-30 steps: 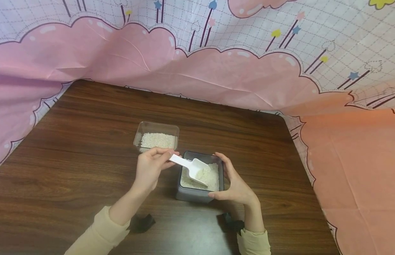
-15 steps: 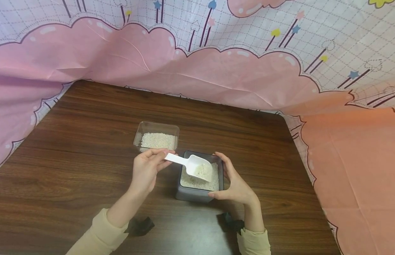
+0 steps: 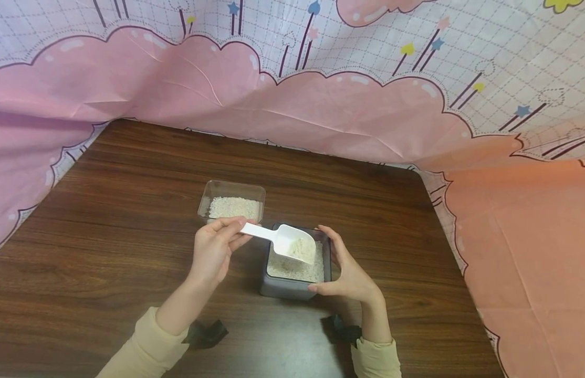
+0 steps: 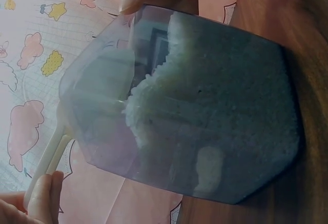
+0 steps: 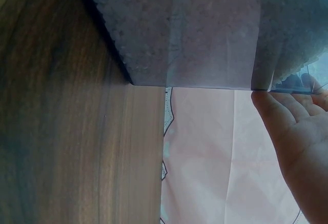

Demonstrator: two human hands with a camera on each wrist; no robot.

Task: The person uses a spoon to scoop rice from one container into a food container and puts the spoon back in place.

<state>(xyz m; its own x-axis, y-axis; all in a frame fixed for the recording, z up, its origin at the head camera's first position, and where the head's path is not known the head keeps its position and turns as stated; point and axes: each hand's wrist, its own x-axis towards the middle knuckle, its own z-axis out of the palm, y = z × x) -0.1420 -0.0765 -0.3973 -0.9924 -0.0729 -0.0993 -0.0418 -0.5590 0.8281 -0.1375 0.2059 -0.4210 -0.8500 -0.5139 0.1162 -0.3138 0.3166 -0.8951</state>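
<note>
In the head view my left hand (image 3: pixel 211 253) pinches the handle of a white scoop (image 3: pixel 279 240) between thumb and fingers. The scoop's bowl carries a small heap of rice grains (image 3: pixel 302 248) and is over the grey see-through rice bin (image 3: pixel 288 289). More rice (image 3: pixel 292 270) lies inside the bin; the left wrist view shows it sloping higher at one side. My right hand (image 3: pixel 354 278) grips the bin's right side, thumb at the front corner and fingers toward the back. In the right wrist view its fingers (image 5: pixel 287 111) lie against the bin's wall near the rim.
A clear plastic tub (image 3: pixel 233 188) partly filled with rice stands behind my left hand, left of the bin. Black straps (image 3: pixel 207 335) show by both wrists. Patterned pink cloth (image 3: pixel 321 115) hangs around the far edges of the wooden table (image 3: pixel 132 236).
My left hand has drawn the scoop up and to the left out of the bin's rice, and its bowl is now more level. The right hand stays on the bin.
</note>
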